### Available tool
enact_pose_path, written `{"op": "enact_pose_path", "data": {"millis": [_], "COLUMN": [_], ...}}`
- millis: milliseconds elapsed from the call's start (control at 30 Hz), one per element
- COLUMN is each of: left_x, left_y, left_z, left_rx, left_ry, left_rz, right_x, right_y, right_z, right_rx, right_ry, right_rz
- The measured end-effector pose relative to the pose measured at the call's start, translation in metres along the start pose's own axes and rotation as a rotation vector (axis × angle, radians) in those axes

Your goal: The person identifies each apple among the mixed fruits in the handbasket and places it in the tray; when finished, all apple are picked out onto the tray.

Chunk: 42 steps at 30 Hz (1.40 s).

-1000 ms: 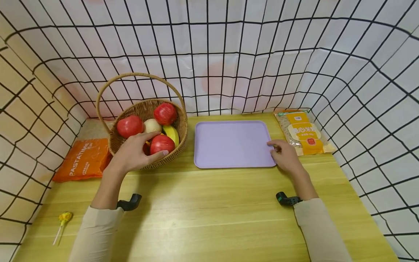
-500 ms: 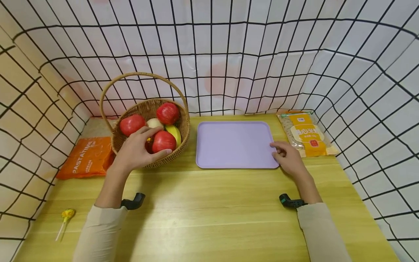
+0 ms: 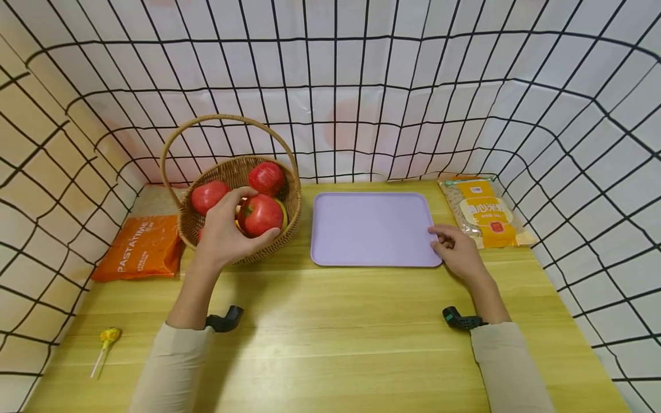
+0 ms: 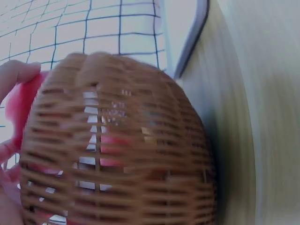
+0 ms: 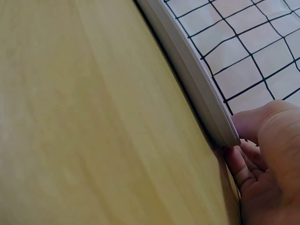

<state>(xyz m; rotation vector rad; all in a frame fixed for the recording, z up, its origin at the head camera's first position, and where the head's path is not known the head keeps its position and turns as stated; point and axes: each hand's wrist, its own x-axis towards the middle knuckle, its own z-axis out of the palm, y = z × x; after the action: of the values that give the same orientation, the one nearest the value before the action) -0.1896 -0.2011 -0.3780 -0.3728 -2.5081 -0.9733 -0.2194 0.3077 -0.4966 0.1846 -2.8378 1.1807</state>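
Observation:
My left hand (image 3: 225, 232) grips a red apple (image 3: 261, 215) between thumb and fingers, over the front of the wicker basket (image 3: 291, 209). The left wrist view shows the apple (image 4: 23, 105) at the basket's upper rim, beside the woven wall (image 4: 131, 154). Two more red fruits (image 3: 210, 197) lie in the basket, and a yellow thing shows partly behind the held apple. My right hand (image 3: 457, 252) pinches the right edge of a lilac tray (image 3: 374, 229). In the right wrist view, its thumb and fingers meet at the corner of the tray (image 5: 206, 98).
An orange pasta bag (image 3: 139, 246) lies left of the basket. A clear and yellow food bag (image 3: 482, 212) lies right of the tray. A yellow lollipop (image 3: 108, 335) rests at the table's front left. The tall basket handle (image 3: 227, 117) arches above the fruit; a grid-patterned backdrop (image 3: 372, 103) surrounds the wooden table.
My left hand has raised the apple from among the other fruit, bringing it slightly up and to the right. The right hand stays at the tray's edge. The view has shifted slightly.

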Motion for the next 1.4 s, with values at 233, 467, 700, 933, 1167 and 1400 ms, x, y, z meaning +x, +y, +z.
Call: {"op": "enact_pose_path", "data": {"millis": [233,467,700,933,1167,1400], "left_x": [0.003,0.007,0.014,0.02,0.028,0.043], "left_y": [0.012,0.028,0.043,0.062,0.075,0.071], "left_z": [0.007,0.019,0.038,0.062,0.096,0.136], "left_rx": [-0.079,-0.111,-0.19,-0.159,-0.128,-0.094], "left_ry": [0.108,0.121,0.091,0.03,-0.06,-0.112], "left_rz": [-0.054,-0.061,-0.003,0.015,0.024,-0.024], "right_x": [-0.001,0.001,0.0,-0.001,-0.001,-0.001], "right_y": [0.0,0.004,0.005,0.003,0.004,0.003], "right_z": [0.001,0.003,0.003,0.003,0.003,0.003], "right_rx": [0.004,-0.002,0.004,0.003,-0.007,-0.006], "right_ry": [0.003,0.012,0.017,0.018,0.024,0.028], "right_rz": [0.003,0.006,0.007,0.001,0.002,-0.005]}}
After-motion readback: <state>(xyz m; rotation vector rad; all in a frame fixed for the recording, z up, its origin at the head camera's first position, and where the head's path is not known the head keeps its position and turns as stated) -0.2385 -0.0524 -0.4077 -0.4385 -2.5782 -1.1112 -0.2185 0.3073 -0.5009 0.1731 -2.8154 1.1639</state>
